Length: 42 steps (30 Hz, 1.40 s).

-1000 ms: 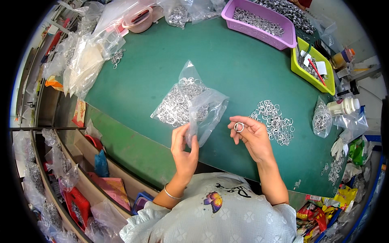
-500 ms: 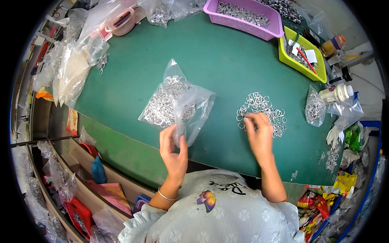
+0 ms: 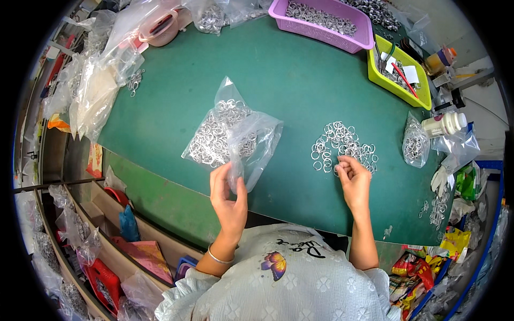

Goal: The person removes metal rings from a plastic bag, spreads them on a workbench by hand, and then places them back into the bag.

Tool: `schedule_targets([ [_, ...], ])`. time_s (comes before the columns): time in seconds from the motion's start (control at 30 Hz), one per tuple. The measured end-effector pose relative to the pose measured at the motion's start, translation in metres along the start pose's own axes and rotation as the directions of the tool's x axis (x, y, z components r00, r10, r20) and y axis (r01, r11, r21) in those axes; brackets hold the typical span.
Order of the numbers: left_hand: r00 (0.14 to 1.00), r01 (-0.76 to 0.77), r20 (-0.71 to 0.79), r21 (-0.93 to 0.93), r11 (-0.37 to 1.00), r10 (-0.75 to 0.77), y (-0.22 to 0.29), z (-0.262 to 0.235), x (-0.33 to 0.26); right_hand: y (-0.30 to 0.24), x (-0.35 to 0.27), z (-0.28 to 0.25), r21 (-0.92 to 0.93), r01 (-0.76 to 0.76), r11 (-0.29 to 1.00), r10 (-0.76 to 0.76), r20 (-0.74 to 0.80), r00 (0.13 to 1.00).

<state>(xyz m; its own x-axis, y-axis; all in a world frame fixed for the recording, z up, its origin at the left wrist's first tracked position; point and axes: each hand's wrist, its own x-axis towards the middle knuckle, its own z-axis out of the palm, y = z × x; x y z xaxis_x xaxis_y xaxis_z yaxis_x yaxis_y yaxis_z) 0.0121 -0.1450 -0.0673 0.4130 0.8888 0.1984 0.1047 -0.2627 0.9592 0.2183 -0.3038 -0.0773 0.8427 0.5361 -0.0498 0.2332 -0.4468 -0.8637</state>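
A clear plastic bag (image 3: 211, 136) full of small silver metal rings lies on the green table, its open end folded toward me. My left hand (image 3: 229, 200) holds the loose edge of that bag between thumb and fingers. On the right, a loose pile of silver rings (image 3: 342, 136) is spread on the table. My right hand (image 3: 355, 182) is at the pile's near edge with thumb and fingertips pinched together. A ring seems to be at the fingertips, partly hidden by them.
Toward the back stand a purple basket (image 3: 321, 33) of rings and a yellow-green basket (image 3: 396, 85) with tools. A small bag of rings (image 3: 415, 144) and a white bottle (image 3: 445, 123) sit at the right. Empty plastic bags (image 3: 93, 101) lie at the left edge.
My right hand has moved right and slightly nearer along the pile, and its fingers have drawn into a pinch. The left hand stays at the bag almost unmoved.
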Motion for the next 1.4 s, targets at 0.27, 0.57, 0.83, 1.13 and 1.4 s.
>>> schedule_targets([
  [0.27,1.0,-0.017,-0.001,-0.002,1.0,0.017,-0.001,0.001,0.0,-0.008,-0.005,0.014,-0.44,0.166,0.883,-0.179,0.01,0.984],
  [0.57,1.0,0.015,-0.008,-0.015,1.0,-0.015,0.002,0.001,0.0,-0.005,-0.003,-0.001,-0.02,-0.021,1.0,0.022,0.054,0.998],
  [0.83,0.999,0.006,0.036,-0.002,1.0,-0.006,0.003,-0.001,0.0,-0.013,-0.002,0.003,-0.419,0.106,0.902,-0.083,0.073,0.994],
  [1.13,1.0,-0.004,0.008,-0.023,1.0,0.004,0.002,0.002,0.001,-0.079,-0.014,0.065,0.248,0.17,0.954,-0.245,0.313,0.917],
  [1.4,1.0,0.026,0.006,-0.032,0.999,-0.026,0.0,-0.004,-0.004,-0.028,0.011,0.013,-0.612,0.324,0.721,-0.423,-0.02,0.906],
])
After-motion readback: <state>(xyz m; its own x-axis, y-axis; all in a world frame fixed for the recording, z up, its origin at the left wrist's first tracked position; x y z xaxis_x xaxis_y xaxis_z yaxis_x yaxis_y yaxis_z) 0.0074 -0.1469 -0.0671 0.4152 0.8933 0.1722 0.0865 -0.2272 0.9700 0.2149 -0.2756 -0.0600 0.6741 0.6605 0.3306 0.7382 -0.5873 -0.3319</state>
